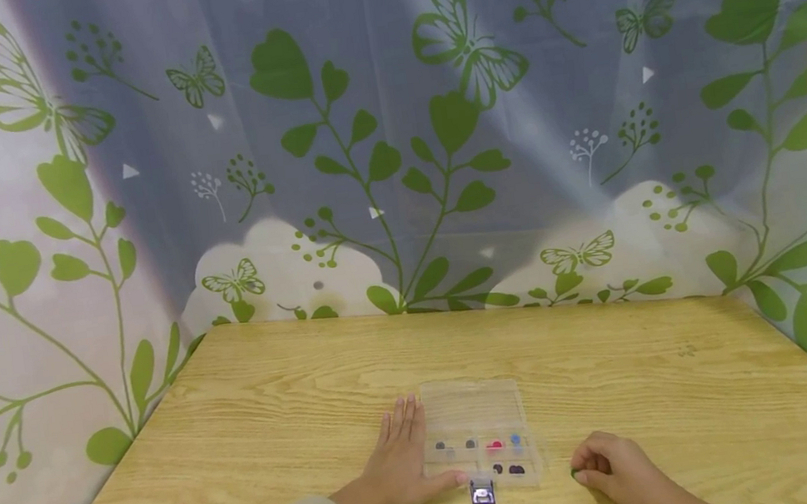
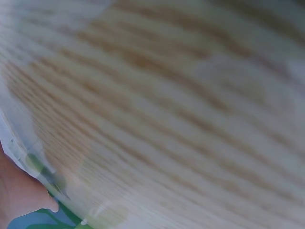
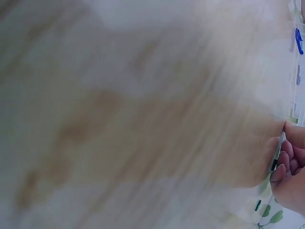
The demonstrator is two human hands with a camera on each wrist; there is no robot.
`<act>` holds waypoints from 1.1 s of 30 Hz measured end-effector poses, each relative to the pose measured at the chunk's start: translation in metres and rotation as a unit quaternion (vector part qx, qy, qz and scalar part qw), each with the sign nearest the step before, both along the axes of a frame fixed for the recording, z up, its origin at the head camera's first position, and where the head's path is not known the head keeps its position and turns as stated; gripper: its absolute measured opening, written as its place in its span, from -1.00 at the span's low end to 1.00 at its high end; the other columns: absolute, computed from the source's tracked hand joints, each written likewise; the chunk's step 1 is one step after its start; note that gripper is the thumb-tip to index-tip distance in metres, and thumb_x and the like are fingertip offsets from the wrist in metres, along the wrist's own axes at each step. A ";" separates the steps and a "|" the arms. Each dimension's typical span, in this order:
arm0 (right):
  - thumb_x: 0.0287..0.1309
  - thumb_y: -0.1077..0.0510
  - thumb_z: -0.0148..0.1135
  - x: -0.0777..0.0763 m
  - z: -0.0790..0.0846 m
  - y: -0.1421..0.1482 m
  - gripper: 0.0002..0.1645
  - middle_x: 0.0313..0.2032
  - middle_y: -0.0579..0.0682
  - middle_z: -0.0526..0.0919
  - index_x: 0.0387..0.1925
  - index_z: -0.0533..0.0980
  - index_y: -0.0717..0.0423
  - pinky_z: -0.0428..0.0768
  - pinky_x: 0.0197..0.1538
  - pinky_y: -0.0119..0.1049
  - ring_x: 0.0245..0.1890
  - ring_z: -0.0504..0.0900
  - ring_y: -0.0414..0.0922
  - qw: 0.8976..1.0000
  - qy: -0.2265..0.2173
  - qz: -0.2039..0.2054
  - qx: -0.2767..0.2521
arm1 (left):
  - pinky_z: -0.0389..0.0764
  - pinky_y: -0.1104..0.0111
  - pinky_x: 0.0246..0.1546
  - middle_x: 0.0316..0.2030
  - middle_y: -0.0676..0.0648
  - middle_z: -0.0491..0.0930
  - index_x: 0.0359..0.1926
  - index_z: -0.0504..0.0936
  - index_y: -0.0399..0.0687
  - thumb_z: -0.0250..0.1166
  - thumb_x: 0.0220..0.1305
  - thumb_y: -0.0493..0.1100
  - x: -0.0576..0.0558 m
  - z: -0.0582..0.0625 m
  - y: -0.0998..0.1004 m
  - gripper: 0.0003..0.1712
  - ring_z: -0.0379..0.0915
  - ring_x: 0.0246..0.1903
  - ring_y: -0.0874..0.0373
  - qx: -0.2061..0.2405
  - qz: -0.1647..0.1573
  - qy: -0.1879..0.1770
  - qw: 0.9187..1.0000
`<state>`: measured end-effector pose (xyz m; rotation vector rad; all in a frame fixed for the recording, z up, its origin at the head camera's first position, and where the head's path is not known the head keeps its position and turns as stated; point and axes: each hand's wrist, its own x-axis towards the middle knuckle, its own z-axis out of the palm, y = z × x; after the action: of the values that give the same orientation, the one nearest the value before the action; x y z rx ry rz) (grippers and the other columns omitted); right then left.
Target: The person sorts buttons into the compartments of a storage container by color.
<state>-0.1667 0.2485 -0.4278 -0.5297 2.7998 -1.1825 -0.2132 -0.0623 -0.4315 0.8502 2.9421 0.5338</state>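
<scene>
A clear plastic compartment box lies on the table with its lid folded back. Small round pieces sit in its compartments: dark ones, a red one and a blue one. My left hand lies along the box's left side, fingers straight, the thumb at its front edge. To the right of the box, my right hand pinches a small dark green piece between thumb and fingertips; its exact kind cannot be told. That right hand shows at the right wrist view's edge.
A small blue-edged tab is at the box's front; whether it is attached cannot be told. Under everything is a wood-grain table. A curtain printed with leaves and butterflies stands along its back and sides.
</scene>
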 end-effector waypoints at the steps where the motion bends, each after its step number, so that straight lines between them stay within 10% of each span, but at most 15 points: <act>1: 0.07 0.31 0.22 0.000 0.000 0.000 -0.96 -0.47 -0.08 0.45 -0.39 0.51 0.22 0.37 -0.50 -0.52 -0.52 0.28 -0.42 1.000 -0.001 0.002 0.001 | -0.16 -0.02 0.41 0.41 -0.38 -0.24 0.39 -0.14 -0.43 0.00 0.12 0.48 0.000 0.001 0.000 0.22 -0.34 0.42 -0.24 0.000 0.000 0.001 1.000; 33: 0.10 0.20 0.24 -0.004 0.011 -0.011 -0.83 -0.47 -0.03 0.56 -0.40 0.53 0.28 0.46 -0.45 -0.52 -0.51 0.39 -0.38 0.997 -0.040 -0.056 -0.041 | -0.16 -0.02 0.42 0.41 -0.38 -0.20 0.39 -0.15 -0.41 0.04 0.09 0.47 -0.001 -0.002 0.001 0.24 -0.32 0.42 -0.23 0.003 0.005 0.008 1.000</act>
<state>-0.1709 0.2374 -0.4165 -0.3245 2.7553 -1.3143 -0.2142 -0.0618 -0.4338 0.8443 2.9619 0.5389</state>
